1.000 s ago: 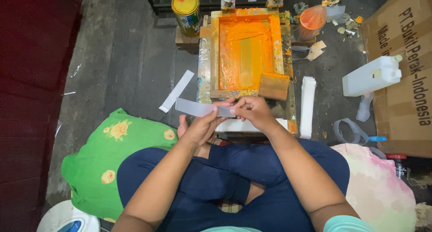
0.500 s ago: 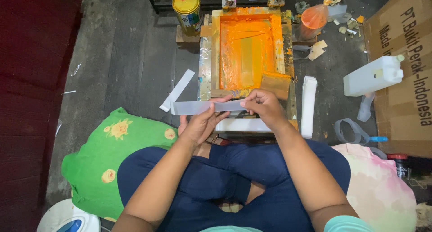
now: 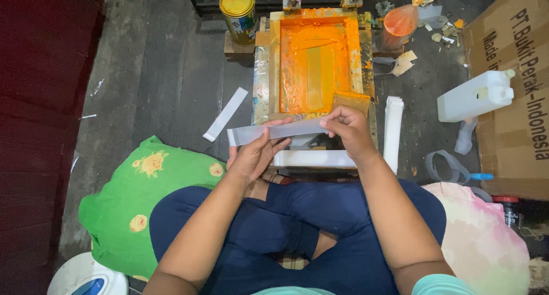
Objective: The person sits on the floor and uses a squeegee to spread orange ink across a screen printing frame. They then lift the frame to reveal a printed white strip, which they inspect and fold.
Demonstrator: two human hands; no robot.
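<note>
I sit cross-legged on the floor before a screen-printing frame (image 3: 269,60) smeared with orange ink. Both hands hold one long pale grey strip (image 3: 294,130) level, just in front of the frame's near edge. My left hand (image 3: 253,155) supports it from below near its left end. My right hand (image 3: 346,129) pinches its right end between thumb and fingers. A wooden squeegee (image 3: 351,102) rests in the frame's near right corner. A white block (image 3: 313,158) lies under the strip, against my knees.
A single strip (image 3: 226,114) lies on the floor to the left. A stack of white strips (image 3: 393,133) stands right of the frame. A yellow tin (image 3: 238,8), white jerrycan (image 3: 474,94), cardboard box (image 3: 517,89), green cushion (image 3: 137,198) and tape loop (image 3: 449,166) surround me.
The strip has gone from tilted and bunched near my hands to stretched out level. My left hand slid left along it while my right kept hold of the right end.
</note>
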